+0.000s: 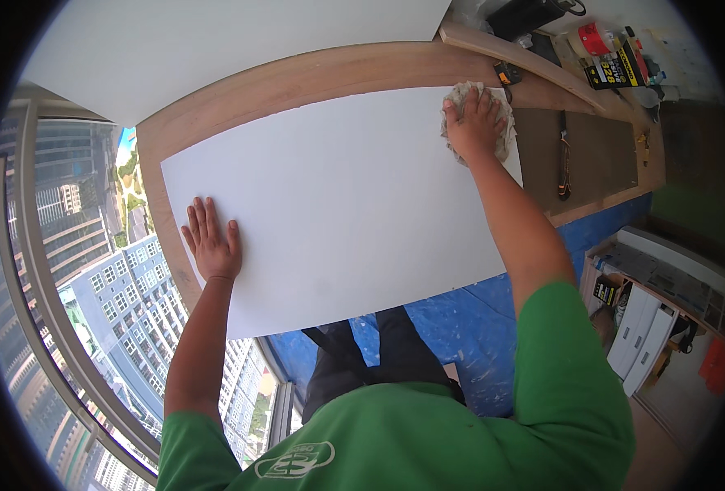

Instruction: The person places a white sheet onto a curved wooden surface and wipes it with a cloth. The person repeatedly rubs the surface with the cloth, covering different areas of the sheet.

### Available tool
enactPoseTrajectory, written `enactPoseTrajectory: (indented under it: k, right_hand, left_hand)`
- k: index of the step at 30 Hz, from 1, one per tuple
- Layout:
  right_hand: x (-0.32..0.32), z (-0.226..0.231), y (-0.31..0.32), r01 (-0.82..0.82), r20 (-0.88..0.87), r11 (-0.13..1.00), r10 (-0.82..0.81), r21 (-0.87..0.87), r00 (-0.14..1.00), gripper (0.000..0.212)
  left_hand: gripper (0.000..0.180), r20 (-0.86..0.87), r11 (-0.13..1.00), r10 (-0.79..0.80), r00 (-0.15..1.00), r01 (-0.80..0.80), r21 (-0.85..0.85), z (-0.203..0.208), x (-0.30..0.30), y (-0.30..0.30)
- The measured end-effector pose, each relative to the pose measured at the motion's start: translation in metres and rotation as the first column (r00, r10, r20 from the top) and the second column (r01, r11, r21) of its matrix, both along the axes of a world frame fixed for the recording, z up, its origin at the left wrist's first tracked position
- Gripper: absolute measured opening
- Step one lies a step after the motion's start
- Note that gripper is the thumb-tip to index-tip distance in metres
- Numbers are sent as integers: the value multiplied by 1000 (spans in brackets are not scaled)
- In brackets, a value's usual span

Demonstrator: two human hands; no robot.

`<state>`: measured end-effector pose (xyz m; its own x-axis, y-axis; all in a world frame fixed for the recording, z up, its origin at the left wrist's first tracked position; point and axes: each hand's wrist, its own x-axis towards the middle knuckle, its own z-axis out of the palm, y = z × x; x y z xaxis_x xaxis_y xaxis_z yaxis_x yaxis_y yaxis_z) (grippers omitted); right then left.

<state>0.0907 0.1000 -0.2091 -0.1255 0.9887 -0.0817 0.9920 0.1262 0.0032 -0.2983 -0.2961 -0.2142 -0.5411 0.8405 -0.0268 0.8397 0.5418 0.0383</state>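
Observation:
A large white sheet [346, 196] lies over a wooden worktop, its near edge sticking out past the worktop toward me. My left hand [212, 243] rests flat near the sheet's left end, fingers stretched out and holding nothing. At the far right corner, my right hand [474, 123] presses down on a crumpled, greyish-beige rag [454, 100]. Its fingers spread over the top of the cloth, and the palm hides part of it. The rag covers that corner of the sheet.
Right of the sheet, a utility knife [564, 155] lies on a dark brown panel [608, 151]. A tape measure [507, 74] and a wooden strip [526, 64] are behind. Windows [76, 245] flank the left; blue floor covering [477, 335] and a cabinet [641, 327] are below.

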Motion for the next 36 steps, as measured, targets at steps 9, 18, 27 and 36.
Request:
enactPoseTrajectory:
  k: [9,18,27,36]
  right_hand:
    - [-144,10,-106,-301,-57,953,300,-17,952,83]
    - [-269,16,-174,-504,-151,864,497,-13,855,82]
    - [-216,-9,-143,-569,-214,800,599,190,772,76]
    - [42,17,-85,-345,-30,931,350,120,936,59]
  left_hand:
    - [68,45,999,38,998,-36,-39,14,2,1]
    - [69,98,999,46,994,-45,-16,22,1,1]
    - [67,118,999,43,992,-43,-7,21,-1,-1]
    - [66,133,997,80,988,-82,12,23,2,0]
